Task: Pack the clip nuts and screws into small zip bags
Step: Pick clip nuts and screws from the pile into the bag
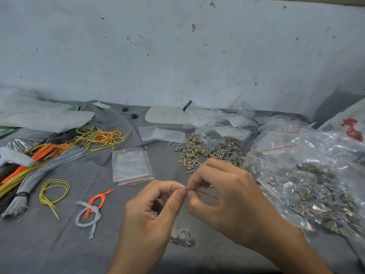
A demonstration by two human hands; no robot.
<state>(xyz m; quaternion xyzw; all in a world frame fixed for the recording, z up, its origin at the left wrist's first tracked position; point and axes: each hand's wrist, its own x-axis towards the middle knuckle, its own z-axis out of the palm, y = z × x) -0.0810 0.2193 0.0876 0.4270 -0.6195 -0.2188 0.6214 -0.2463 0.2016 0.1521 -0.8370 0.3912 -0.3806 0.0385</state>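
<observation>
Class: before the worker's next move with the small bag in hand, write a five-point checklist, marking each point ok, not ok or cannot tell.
1. The left hand and the right hand both pinch the small zip bag at its red strip: ok.
2. The parts sit at the bag's bottom: ok.
3. Strip pressed shut along its whole length: cannot tell.
4. Right number of parts inside: cannot tell.
5. A stack of empty bags lies close by: ok.
</observation>
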